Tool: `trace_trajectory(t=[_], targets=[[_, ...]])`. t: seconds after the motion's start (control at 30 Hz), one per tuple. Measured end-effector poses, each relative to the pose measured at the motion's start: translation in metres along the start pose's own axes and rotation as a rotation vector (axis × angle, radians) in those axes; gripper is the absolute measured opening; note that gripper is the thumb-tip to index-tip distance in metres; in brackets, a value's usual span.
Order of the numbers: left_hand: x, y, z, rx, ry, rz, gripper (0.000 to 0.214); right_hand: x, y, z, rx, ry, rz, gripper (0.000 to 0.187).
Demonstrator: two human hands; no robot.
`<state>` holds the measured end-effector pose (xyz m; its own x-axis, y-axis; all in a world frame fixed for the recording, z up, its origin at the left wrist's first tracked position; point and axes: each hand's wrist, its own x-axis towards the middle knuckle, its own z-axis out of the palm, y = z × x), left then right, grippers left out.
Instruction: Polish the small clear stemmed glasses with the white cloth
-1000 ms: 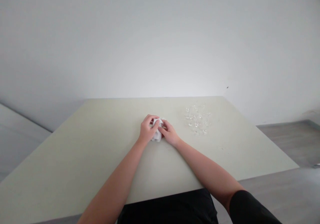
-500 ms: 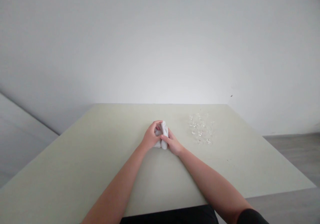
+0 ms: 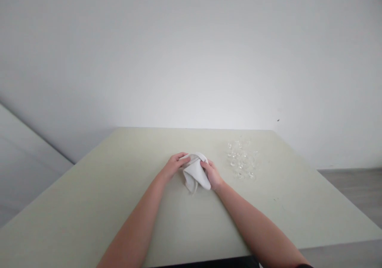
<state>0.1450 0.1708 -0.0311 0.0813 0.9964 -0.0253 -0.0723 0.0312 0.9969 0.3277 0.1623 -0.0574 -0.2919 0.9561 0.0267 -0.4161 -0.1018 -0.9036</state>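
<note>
White cloth (image 3: 196, 173) is spreading from its earlier bundle, left of the scattered clear pieces (image 3: 241, 160); the left hand (image 3: 174, 165) is pinching the edge farther from them, the right hand (image 3: 214, 176) gripping the nearer side, seemingly undoing folds.

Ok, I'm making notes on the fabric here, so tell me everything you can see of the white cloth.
The cloth is plain white and looks like soft fabric, with no visible pattern. It is loosely bunched, with a curved fold at its far edge and a loose flap hanging toward the person. The left hand holds its left side, the right hand its right. It is over the table, left of the clear pieces; whether it touches the tabletop is unclear.
</note>
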Motion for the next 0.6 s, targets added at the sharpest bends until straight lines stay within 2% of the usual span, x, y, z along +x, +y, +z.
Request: trace_trajectory(t=[0.13, 0.2, 0.3, 0.33, 0.4, 0.47, 0.53, 0.6], targets=[[-0.001, 0.008, -0.011, -0.34, 0.258, 0.065, 0.039, 0.006, 0.002, -0.007, -0.323, 0.109, -0.137, 0.024], [-0.002, 0.009, -0.013, -0.455, 0.235, 0.066, 0.046, 0.01, 0.005, -0.011, -0.377, 0.131, -0.166, 0.029], [-0.003, 0.006, -0.013, -0.281, 0.068, -0.055, 0.052, 0.013, 0.01, -0.015, -0.369, 0.14, -0.184, 0.038], [-0.002, 0.004, -0.012, -0.193, 0.06, -0.075, 0.052, 0.014, 0.01, -0.017, -0.392, 0.158, -0.198, 0.038], [0.0, 0.001, -0.012, -0.084, 0.122, -0.032, 0.052, 0.015, 0.009, -0.019, -0.484, 0.23, -0.246, 0.034], [0.002, 0.0, -0.012, -0.046, 0.229, 0.081, 0.05, 0.013, 0.004, -0.019, -0.593, 0.327, -0.322, 0.029], [0.004, 0.001, -0.013, 0.016, 0.323, 0.207, 0.045, 0.007, -0.002, -0.017, -0.688, 0.422, -0.466, 0.025], [0.003, 0.003, -0.012, 0.1, 0.357, 0.303, 0.04, -0.001, -0.007, -0.011, -0.757, 0.401, -0.646, 0.024]])
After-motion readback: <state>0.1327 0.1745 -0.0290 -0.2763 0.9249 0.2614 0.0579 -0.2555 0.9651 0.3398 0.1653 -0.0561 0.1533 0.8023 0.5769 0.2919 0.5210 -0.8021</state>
